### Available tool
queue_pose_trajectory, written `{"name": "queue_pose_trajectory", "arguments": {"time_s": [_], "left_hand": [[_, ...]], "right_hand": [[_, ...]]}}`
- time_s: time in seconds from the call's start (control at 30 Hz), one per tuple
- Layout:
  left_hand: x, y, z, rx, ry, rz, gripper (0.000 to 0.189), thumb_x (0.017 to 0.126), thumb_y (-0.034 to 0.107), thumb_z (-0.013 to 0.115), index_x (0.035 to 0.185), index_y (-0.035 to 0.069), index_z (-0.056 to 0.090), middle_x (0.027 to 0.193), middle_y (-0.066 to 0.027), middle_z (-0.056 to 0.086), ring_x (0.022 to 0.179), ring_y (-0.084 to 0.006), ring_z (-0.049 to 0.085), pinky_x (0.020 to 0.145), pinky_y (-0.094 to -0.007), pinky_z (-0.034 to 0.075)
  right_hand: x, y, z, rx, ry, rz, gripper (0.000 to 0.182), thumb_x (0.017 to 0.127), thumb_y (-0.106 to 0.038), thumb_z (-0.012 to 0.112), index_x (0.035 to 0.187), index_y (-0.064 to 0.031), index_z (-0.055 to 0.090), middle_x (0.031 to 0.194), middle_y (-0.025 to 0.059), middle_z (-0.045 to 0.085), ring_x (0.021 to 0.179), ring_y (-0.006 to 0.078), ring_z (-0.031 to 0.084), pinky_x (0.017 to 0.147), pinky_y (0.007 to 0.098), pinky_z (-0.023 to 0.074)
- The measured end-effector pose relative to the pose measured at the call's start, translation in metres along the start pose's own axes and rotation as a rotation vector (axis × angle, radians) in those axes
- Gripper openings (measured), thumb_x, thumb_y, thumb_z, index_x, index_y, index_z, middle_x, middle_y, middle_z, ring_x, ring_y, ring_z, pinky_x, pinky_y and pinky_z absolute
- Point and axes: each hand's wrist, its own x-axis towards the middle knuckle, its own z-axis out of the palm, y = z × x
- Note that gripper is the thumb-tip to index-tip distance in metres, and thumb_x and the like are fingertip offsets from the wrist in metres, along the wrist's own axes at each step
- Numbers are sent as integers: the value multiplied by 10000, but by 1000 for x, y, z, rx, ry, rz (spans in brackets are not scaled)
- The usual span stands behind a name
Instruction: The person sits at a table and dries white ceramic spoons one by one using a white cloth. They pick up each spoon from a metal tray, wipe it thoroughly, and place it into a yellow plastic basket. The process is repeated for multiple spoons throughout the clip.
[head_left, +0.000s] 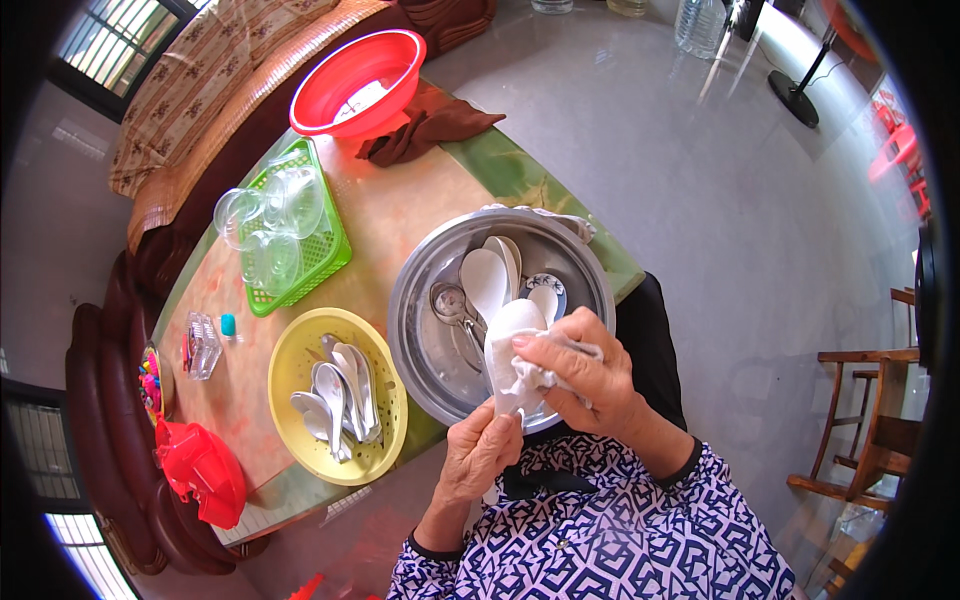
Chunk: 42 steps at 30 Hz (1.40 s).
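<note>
My left hand (482, 452) grips the handle of a large white serving spoon (517, 319), its bowl pointing away from me. Against that spoon my right hand (592, 367) presses a crumpled white cloth (534, 375). Both hands are over the near side of a wide metal basin (420, 375). Inside the basin lie more white spoons (486, 281), metal spoons or ladles (448, 300) and a small dish with a blue pattern (546, 283). Left of the basin, a yellow colander (285, 420) holds several white spoons (330, 386).
On the table (390, 202) are a green basket (341, 259) of clear plastic containers, a red basin (315, 112), a brown cloth (431, 131), a clear box (202, 346) and a red plastic object (202, 472). Another white cloth (574, 223) lies behind the metal basin. Wooden chairs stand right.
</note>
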Motion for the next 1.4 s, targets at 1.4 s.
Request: {"name": "queue_pose_trajectory", "arguments": {"time_s": [1.4], "left_hand": [[2,4,11,-517,-167,-119,286,1041,288,336,1200,85,462,606,51,290,389,-30,241,401,-206,272]], "right_hand": [[-25,-2,12,-49,22,21,452,693,22,699,1137,-63,680,958,112,569,800,213,588,677,293,513]]}}
